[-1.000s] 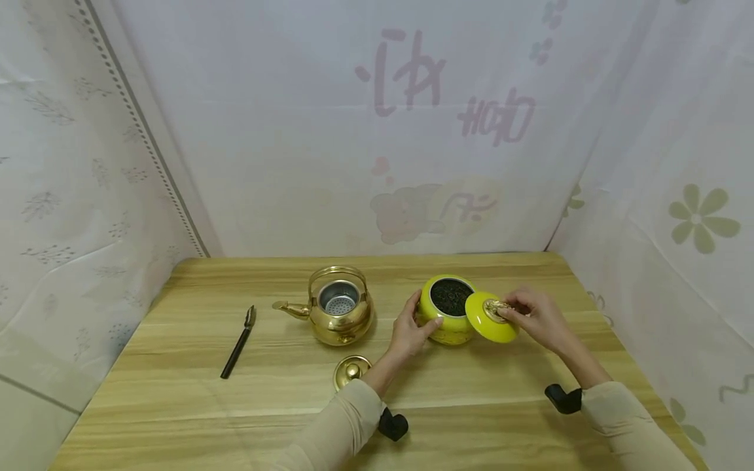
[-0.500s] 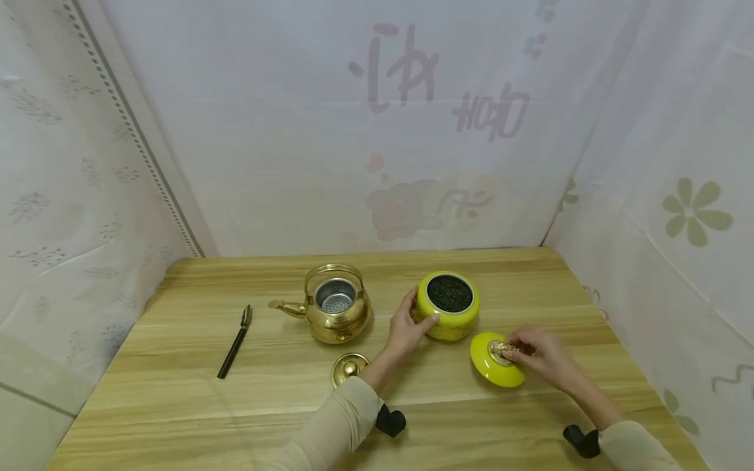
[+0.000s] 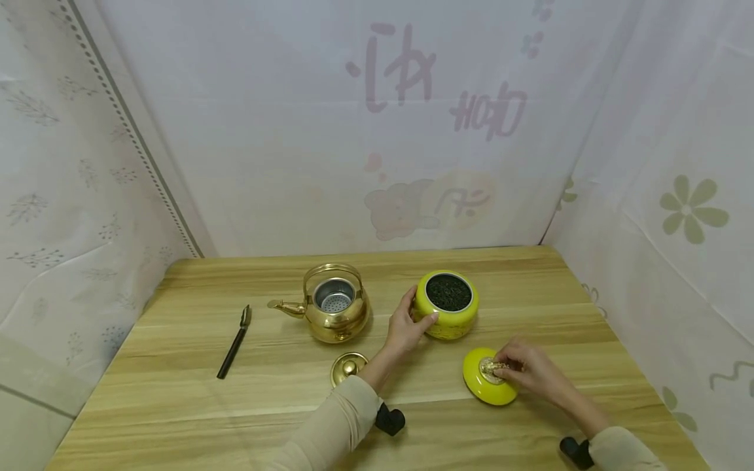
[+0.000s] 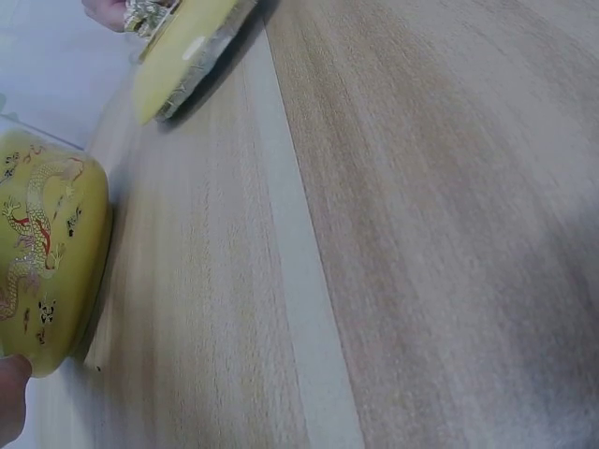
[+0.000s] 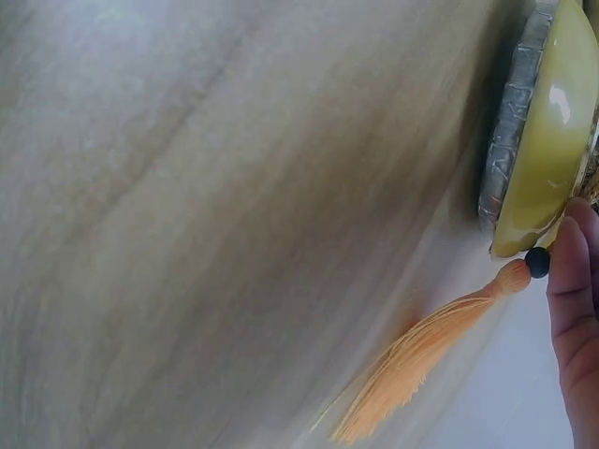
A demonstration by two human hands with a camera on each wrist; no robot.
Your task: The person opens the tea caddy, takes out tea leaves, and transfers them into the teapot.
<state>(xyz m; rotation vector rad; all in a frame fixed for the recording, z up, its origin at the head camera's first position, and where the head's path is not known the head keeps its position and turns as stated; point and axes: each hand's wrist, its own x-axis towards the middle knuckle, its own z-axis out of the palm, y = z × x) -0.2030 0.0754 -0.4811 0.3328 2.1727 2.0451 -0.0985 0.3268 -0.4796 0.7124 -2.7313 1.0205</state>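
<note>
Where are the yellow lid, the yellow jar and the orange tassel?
Yellow lid (image 3: 484,389): head view, on its glossy top.
Yellow jar (image 3: 453,321): head view, on its front wall.
Orange tassel (image 5: 426,353): right wrist view, on its strands.

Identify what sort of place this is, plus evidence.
Likely a small curtained tabletop booth, perhaps for recording: pale printed cloth walls enclose the light wood-grain table on the three visible sides. A shiny gold metal teapot and round glossy yellow jar suggest a tea setup.
</note>
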